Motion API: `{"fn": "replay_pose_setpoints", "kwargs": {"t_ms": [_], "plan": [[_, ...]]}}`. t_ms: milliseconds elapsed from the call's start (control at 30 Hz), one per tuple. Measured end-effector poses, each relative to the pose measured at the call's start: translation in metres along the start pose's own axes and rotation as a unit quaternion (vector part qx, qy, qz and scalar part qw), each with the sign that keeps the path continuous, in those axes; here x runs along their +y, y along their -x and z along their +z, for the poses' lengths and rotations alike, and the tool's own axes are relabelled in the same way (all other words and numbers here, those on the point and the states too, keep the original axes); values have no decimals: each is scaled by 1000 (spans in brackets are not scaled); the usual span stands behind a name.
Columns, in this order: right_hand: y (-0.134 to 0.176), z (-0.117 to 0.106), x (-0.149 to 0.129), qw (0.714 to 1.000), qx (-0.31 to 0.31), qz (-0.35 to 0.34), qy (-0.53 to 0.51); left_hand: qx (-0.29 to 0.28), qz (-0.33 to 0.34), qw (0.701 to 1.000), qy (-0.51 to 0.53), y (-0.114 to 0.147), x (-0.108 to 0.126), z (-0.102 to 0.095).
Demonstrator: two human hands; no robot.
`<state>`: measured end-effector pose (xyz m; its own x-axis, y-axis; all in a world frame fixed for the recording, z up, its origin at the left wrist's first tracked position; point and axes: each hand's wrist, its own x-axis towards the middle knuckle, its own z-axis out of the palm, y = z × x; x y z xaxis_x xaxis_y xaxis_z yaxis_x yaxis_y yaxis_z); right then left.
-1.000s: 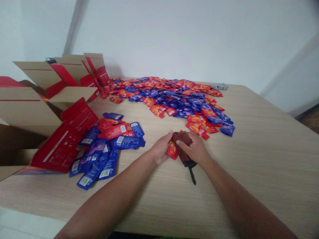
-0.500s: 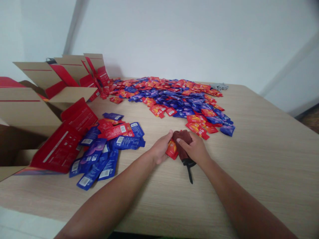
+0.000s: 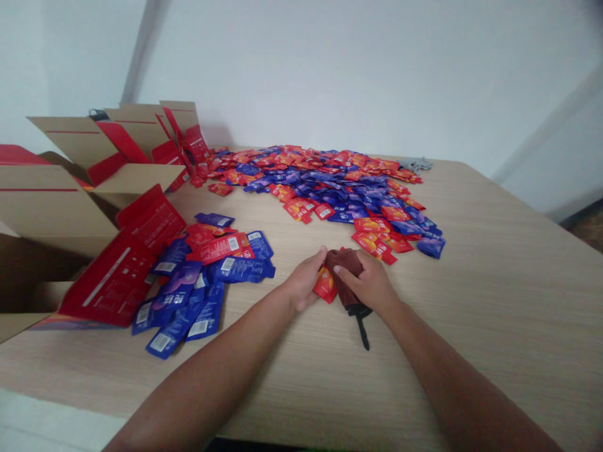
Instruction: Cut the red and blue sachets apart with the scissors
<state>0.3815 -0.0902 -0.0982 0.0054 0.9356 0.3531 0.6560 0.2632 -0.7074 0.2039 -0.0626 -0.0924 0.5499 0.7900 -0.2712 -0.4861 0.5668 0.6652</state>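
Observation:
My left hand (image 3: 304, 280) is closed on a small red packet (image 3: 325, 285) with orange fruit printed on it. In my right hand (image 3: 372, 279) is a folded brown cloth (image 3: 346, 273) with a black edge and a black strap (image 3: 362, 333) hanging toward me. The cloth overlaps the right part of the packet, so that part is hidden. Both hands are close together above the middle of the table. To their left lies a loose heap of blue and red packets (image 3: 179, 292). Just beyond my right hand are several red packets (image 3: 377, 246).
A long pile of red and blue packets (image 3: 320, 179) stretches across the back of the wooden table (image 3: 494, 301). Open cardboard boxes with red flaps (image 3: 113, 276) stand along the left side. A grey crumpled item (image 3: 417, 164) lies at the far right end of the pile.
The brown cloth and its strap have shifted very slightly, the strap's end a little to the right. Both hands keep their hold in nearly the same place.

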Motion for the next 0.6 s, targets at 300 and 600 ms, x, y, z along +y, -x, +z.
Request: {"fn": "replay_pose_setpoints", "kwargs": {"t_ms": [300, 600], "plan": [[0, 4, 4, 999, 28, 24, -17, 1, 11, 1000, -22, -1, -2, -2], [-11, -1, 22, 973, 180, 132, -57, -11, -5, 999, -49, 5, 14, -4]]}}
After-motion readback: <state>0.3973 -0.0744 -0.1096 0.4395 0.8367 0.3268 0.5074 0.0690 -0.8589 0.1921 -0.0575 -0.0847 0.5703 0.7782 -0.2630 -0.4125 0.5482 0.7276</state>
